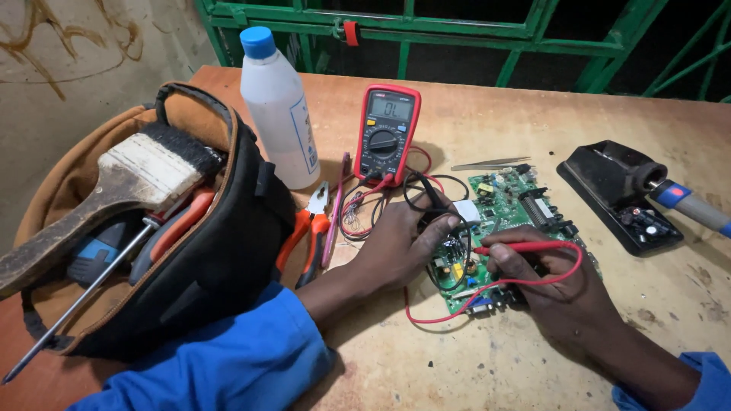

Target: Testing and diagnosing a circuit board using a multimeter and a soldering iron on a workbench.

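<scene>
Probes (509, 248) on green circuit board (509, 204)

Two hands work here: the left hand (403, 247) has one black probe (432, 199) in its grip, and the right hand (544, 278) has one red probe (518, 248). Under both grips lies one green circuit board (509, 199). Beyond the left grip stands one multimeter (387, 133), with two leads, one red (487, 288) and one black (426, 183). Left of that grip lie one pair of orange pliers (311, 228), one white bottle (278, 106) and one tool bag (198, 251) holding one paintbrush (129, 186). Beyond the right grip lies one pair of tweezers (487, 163); to its right sit one black stand (617, 190) and one soldering iron (693, 204). One tabletop (487, 358) carries everything.
</scene>
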